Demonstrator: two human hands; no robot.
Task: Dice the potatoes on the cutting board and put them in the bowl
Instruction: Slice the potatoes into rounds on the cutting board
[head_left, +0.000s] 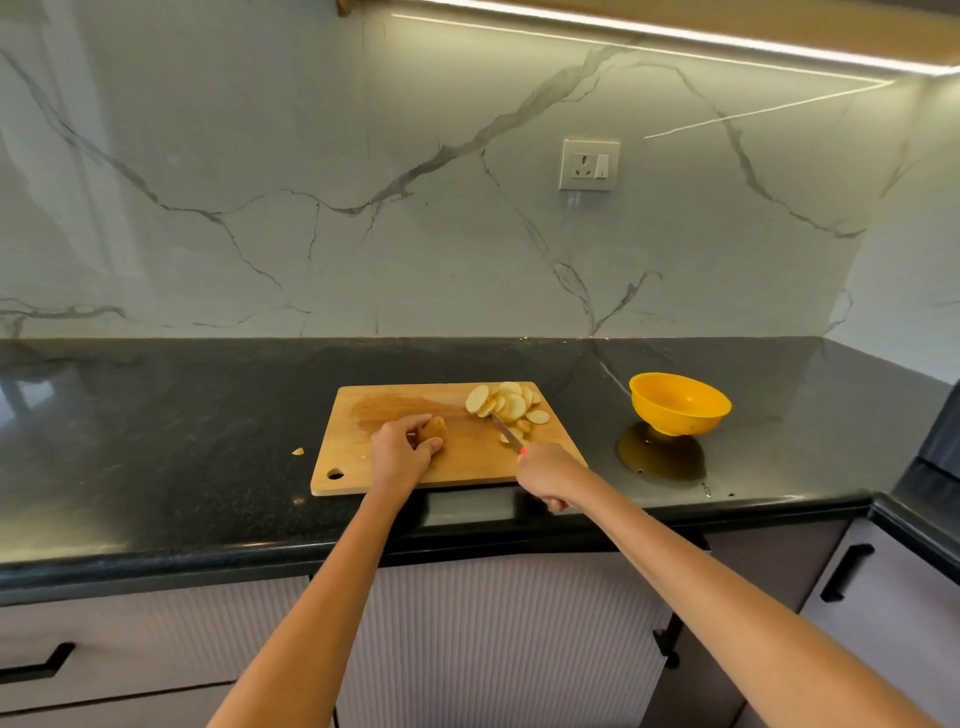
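Home kitchen; black countertop (208, 415); cabinets (498, 649)

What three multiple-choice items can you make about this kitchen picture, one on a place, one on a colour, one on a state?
1. Where does the bowl stand?
A. On the cutting board
B. On the counter, right of the board
C. Left of the board

2. What colour is the bowl?
A. Yellow
B. Blue
C. White

3. How does the bowl look inside?
A. Full of dice
B. Holding round slices
C. Empty

Answers:
1 B: it stands on the black counter, beyond the right edge of the cutting board.
2 A: its wall is yellow.
3 C: the potato slices all lie on the board.
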